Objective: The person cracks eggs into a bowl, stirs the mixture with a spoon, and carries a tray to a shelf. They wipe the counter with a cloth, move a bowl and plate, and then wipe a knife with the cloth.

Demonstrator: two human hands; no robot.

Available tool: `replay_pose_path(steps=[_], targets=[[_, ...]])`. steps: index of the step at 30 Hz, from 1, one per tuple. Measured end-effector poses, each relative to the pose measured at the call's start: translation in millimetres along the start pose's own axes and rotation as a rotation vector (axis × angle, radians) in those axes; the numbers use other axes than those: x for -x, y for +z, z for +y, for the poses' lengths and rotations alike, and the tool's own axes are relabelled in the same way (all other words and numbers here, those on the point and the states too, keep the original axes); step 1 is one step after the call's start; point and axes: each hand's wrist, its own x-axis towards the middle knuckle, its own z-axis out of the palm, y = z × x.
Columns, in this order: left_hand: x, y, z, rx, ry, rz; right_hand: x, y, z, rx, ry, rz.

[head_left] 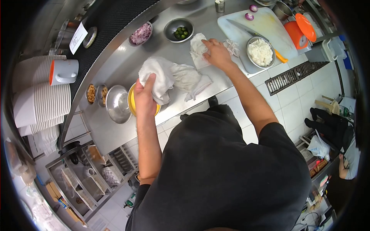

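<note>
My left hand (145, 96) grips a bunched white cloth (158, 73) with the thumb on top, above the steel counter. Part of this cloth trails right along the counter. Partly hidden behind that hand is a yellow bowl (131, 101), with an empty steel bowl (118, 104) to its left. My right hand (217, 54) reaches forward with its fingers apart, resting on a second crumpled white cloth (198, 48). To the right of this hand, a bowl of white chopped food (260, 52) stands at the edge of a white cutting board (275, 32).
A knife (246, 29) lies on the board near halved red onions (249, 16). Bowls of chopped onion (141, 34) and green pieces (181, 33) stand at the back. Stacked white dishes (42, 92) and a mug (64, 72) are at left. Another person (348, 142) is at far right.
</note>
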Motion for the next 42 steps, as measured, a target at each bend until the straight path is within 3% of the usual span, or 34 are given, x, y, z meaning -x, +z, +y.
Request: replay_pose_path(steps=[2, 5, 8, 11, 15, 18, 19, 22, 25, 28, 29, 32, 33, 36, 39, 42], targets=[[2, 2, -2, -0.028, 0.003, -0.031, -15, 23, 13, 0.127, -0.009, -0.128], [-1, 6, -5, -0.085, 0.015, -0.058, -33, -9, -6, 0.059, 0.076, -0.094], [-7, 9, -11, -0.155, -0.017, -0.103, -46, -47, -3, -0.242, -0.048, 0.184], [-25, 17, -27, -0.213, -0.069, -0.174, -51, -117, -26, -0.632, 0.102, 0.130], [-50, 34, -49, -0.695, -0.112, -0.433, -48, -190, -53, -0.957, 0.028, 0.098], [-49, 62, -53, -1.166, 0.460, -0.339, -42, -228, -67, -0.985, 0.025, 0.043], [-46, 80, -35, -1.053, 0.431, -0.432, -39, -236, -72, -0.964, 0.000, 0.055], [-24, 140, 7, -0.934, 0.880, -0.472, -31, -254, -92, -0.877, -0.070, 0.076], [-16, 172, 32, -0.924, 0.752, -0.584, -24, -267, -109, -0.789, -0.114, 0.094], [-10, 176, 42, -0.793, 0.686, -0.516, -20, -272, -105, -0.881, -0.134, 0.166], [-8, 173, 48, -0.745, 0.879, -0.517, -17, -275, -101, -0.873, -0.105, 0.172], [1, 158, 71, -0.744, 0.919, -0.553, -13, -276, -87, -0.883, -0.042, 0.165], [9, 159, 76, -0.565, 0.742, -0.582, -13, -270, -85, -0.907, -0.038, 0.156], [11, 146, 92, -0.490, 0.634, -0.634, -12, -261, -90, -0.838, -0.062, 0.105], [23, 133, 118, -0.426, 0.597, -0.611, -10, -265, -116, -0.905, -0.130, 0.027], [34, 112, 144, -0.346, 0.638, -0.611, 5, -287, -141, -0.664, -0.265, -0.036]])
